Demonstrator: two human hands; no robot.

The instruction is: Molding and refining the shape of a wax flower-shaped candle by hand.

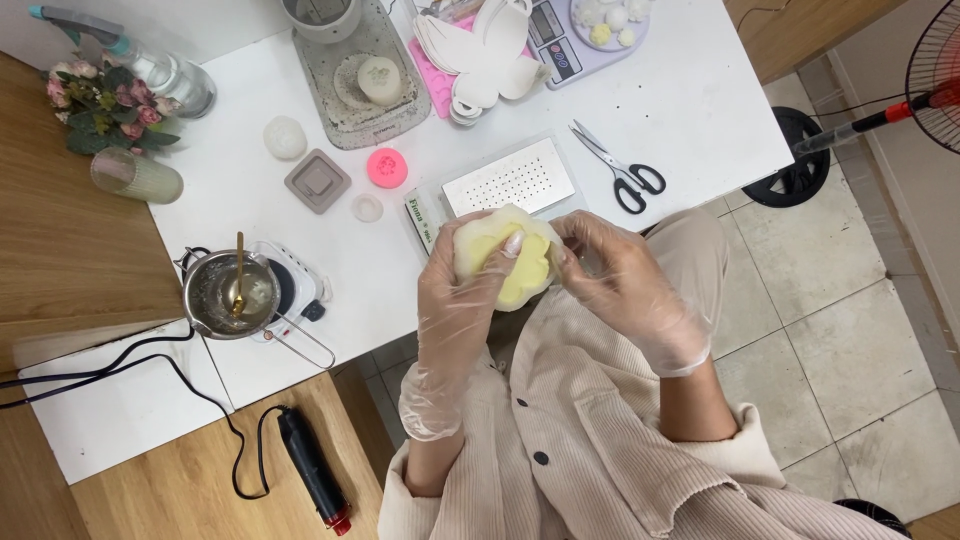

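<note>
Head view: gloved left hand [462,285] and right hand [622,285] both grip pale yellow flower-shaped mould [505,262] above white table [700,110] edge; scissors [618,168] nearby.

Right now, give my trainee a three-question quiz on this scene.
1. True or false: both hands, left hand and right hand, wear clear gloves and hold the pale yellow mould.
2. What lies just right of the perforated white tray? A) scissors B) a knife C) a spoon
3. What stands in the metal pot on the small hotplate?

Key: 1 true. 2 A, the black-handled scissors. 3 a gold-coloured spoon.
</note>
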